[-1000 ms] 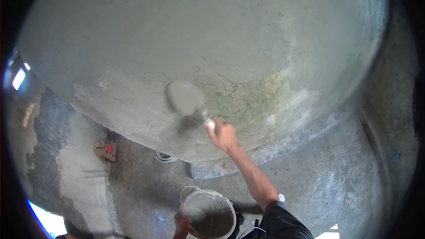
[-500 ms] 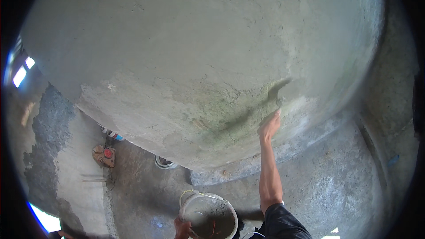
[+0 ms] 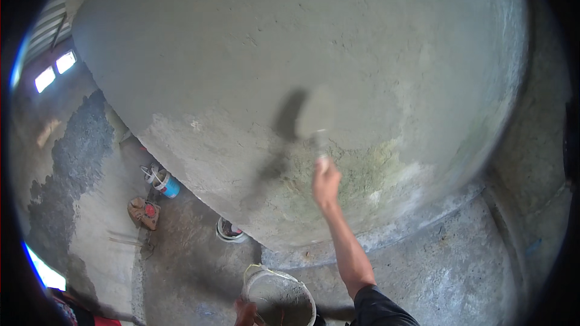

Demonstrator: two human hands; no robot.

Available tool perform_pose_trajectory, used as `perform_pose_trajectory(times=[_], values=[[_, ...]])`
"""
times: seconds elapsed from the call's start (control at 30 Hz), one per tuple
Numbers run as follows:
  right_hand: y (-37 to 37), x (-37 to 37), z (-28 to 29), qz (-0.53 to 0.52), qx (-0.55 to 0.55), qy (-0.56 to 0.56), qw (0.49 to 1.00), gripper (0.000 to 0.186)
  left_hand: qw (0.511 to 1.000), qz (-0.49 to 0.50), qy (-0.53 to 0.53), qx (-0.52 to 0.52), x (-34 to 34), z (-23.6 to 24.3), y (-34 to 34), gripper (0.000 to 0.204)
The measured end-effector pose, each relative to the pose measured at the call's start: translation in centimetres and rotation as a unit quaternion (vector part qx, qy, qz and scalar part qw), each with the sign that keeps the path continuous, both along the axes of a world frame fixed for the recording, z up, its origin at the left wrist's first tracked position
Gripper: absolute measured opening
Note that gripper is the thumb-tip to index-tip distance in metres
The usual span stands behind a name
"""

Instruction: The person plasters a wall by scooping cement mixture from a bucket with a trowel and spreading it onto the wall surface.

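Grey and patchy, a curved wall (image 3: 386,42) fills the head view as the right hand (image 3: 327,187), its grip closed around a trowel (image 3: 315,115), holds the blurred tool up before it; whether the two touch cannot be told. At the lower edge, the left hand (image 3: 245,313) clasps the left rim of a pale bucket (image 3: 313,305) of grey mix (image 3: 281,296).
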State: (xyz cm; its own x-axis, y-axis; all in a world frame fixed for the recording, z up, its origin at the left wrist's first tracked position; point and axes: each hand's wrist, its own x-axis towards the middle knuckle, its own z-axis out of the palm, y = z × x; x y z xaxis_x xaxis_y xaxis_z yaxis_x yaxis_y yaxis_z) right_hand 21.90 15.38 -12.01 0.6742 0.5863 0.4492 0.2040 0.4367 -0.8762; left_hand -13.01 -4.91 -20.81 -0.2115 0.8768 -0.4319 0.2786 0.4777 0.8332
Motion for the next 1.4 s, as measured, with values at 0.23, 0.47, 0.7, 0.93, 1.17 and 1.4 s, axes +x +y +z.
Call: perform_pose_trajectory(times=[0.23,0.47,0.7,0.93,1.17,1.4], values=[[1.0,4.0,4.8,0.004,-0.053,0.051,0.997,0.041,0.998,0.034,0.024,0.043,-0.4,-2.3,0.2,0.038],[2.1,-6.3,8.0,0.053,-0.154,-0.448,0.879,0.045,0.998,0.037,-0.004,0.055,-0.6,-4.2,0.9,0.034],[2.1,1.2,12.6,-0.081,-0.152,-0.396,0.902,0.032,0.995,0.011,0.000,0.099,1.0,-2.8,1.5,0.019],[-6.3,8.1,-6.6,-0.071,-0.313,-0.463,0.826,0.040,0.983,-0.059,0.111,0.134,-0.2,-7.7,3.0,0.035],[-37.0,4.9,-28.5,-0.114,-0.638,-0.090,0.756,0.061,0.990,-0.107,0.085,0.033,4.8,-0.2,6.2,0.043],[-34.7,4.3,-18.7,-0.100,-0.517,-0.022,0.850,0.056,0.986,-0.113,0.015,0.118,5.8,3.2,7.2,0.042]])
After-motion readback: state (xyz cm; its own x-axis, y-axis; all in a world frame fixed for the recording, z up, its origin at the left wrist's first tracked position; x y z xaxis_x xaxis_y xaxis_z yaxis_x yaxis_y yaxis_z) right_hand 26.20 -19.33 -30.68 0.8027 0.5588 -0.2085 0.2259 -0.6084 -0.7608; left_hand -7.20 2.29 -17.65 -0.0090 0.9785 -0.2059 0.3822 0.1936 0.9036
